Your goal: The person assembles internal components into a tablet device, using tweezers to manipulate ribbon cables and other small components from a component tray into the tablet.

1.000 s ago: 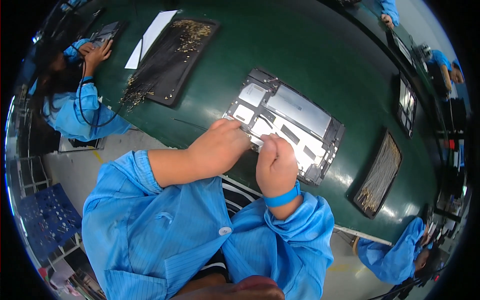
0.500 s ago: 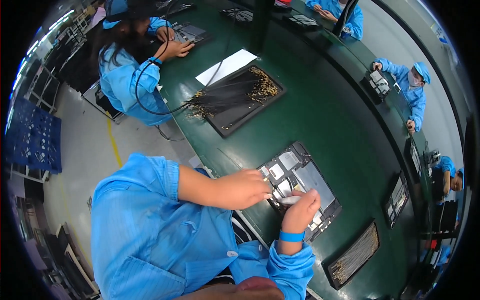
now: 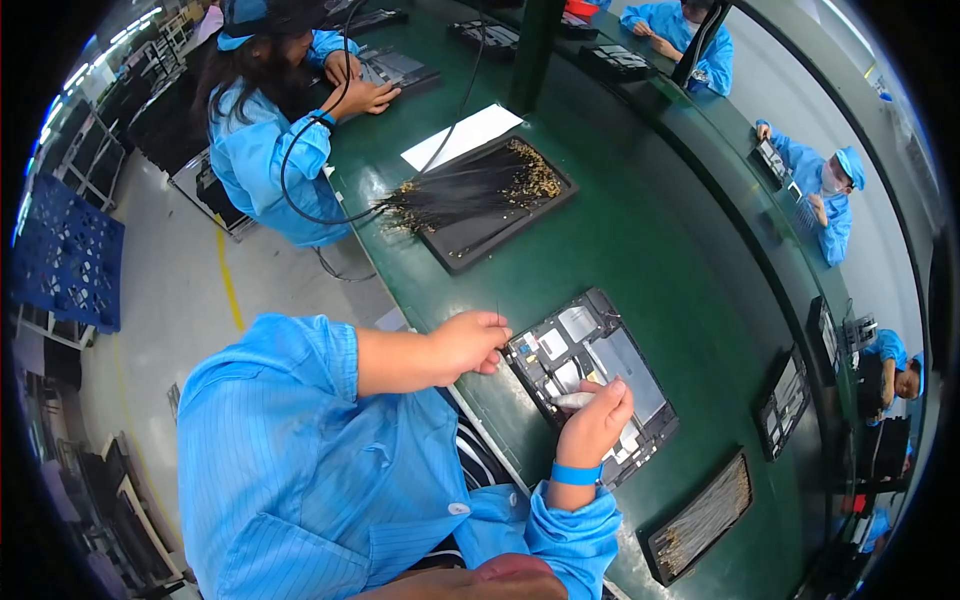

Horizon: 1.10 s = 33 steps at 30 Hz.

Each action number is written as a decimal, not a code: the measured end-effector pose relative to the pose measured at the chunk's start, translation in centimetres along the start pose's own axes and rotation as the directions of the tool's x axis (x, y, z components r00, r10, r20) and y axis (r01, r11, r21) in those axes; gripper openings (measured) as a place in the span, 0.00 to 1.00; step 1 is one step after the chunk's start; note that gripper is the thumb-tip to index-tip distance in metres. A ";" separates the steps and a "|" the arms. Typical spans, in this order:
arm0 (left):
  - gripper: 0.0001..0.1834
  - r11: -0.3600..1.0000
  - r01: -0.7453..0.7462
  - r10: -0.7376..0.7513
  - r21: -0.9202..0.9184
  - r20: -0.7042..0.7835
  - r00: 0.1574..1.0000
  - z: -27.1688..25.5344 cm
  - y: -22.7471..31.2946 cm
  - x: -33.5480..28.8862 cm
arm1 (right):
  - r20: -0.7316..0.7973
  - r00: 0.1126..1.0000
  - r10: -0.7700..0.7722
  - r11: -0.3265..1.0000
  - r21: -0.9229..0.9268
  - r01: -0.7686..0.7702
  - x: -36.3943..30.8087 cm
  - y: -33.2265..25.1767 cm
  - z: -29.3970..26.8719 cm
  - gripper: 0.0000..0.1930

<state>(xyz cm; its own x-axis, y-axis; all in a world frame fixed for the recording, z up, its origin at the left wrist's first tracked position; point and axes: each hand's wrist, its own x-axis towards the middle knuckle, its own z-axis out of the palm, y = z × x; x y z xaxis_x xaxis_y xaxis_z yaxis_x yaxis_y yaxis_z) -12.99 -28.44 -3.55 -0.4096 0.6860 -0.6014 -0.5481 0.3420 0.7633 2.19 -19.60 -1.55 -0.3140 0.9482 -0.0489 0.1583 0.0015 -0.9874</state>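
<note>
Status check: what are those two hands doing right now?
Left hand at opened tablet's edge. Right hand holds small white tool over it. Nothing blocking.

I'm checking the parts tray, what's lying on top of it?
On the black tray lies a bundle of thin dark wires with gold tips. The tray surface beneath them is covered.

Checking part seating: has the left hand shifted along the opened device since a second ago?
Yes. The left hand has moved from over the opened device to its left corner.

Right hand [image 3: 597,422] hides part of opened tablet [image 3: 590,375]; thin item in left hand [image 3: 470,343] unclear.
</note>
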 end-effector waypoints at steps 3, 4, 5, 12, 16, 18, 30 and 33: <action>0.18 0.990 -0.017 0.021 0.137 -0.034 0.999 -0.1 1.0 -0.3 | -0.012 1.000 0.004 1.000 -0.021 -0.004 0.4 0.5 -0.1 0.18; 0.18 0.973 -0.013 0.012 0.229 0.004 1.000 -0.2 1.6 -0.8 | -0.017 1.000 -0.022 0.999 -0.035 0.022 0.5 0.9 -0.1 0.18; 0.19 0.975 0.040 -0.049 0.217 0.035 0.998 -0.2 2.0 -1.7 | -0.001 0.999 0.032 0.999 -0.042 -0.032 0.5 0.4 -0.1 0.18; 0.21 0.837 0.311 -0.462 0.450 0.276 0.843 -0.9 0.1 -3.8 | 0.035 0.996 0.085 0.992 0.092 -0.088 0.7 -0.3 0.0 0.19; 0.21 0.836 0.304 -0.464 0.458 0.292 0.836 -0.1 0.3 -3.2 | 0.014 1.000 -0.017 0.999 0.031 0.017 0.8 1.1 -0.3 0.20; 0.21 0.842 0.297 -0.452 0.450 0.289 0.844 0.3 0.6 -2.6 | 0.021 1.000 0.013 0.999 0.044 -0.014 0.6 0.8 -0.3 0.20; 0.20 0.817 0.284 -0.483 0.502 0.327 0.812 0.3 -0.3 -1.6 | 0.066 0.993 0.102 0.987 0.119 -0.110 1.5 0.5 0.0 0.18; 0.21 0.854 0.268 -0.433 0.447 0.323 0.841 0.8 -0.3 -1.3 | 0.093 0.988 0.125 0.982 0.132 -0.137 1.6 0.6 -0.1 0.18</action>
<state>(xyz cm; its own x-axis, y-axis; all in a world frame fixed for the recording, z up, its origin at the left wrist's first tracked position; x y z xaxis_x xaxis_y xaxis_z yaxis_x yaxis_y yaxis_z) -11.73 -28.90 -2.78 0.1286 0.6363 -0.7606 -0.2518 0.7628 0.5956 1.88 -18.03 -2.19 -0.3777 0.9070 -0.1862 0.0747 -0.1706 -0.9825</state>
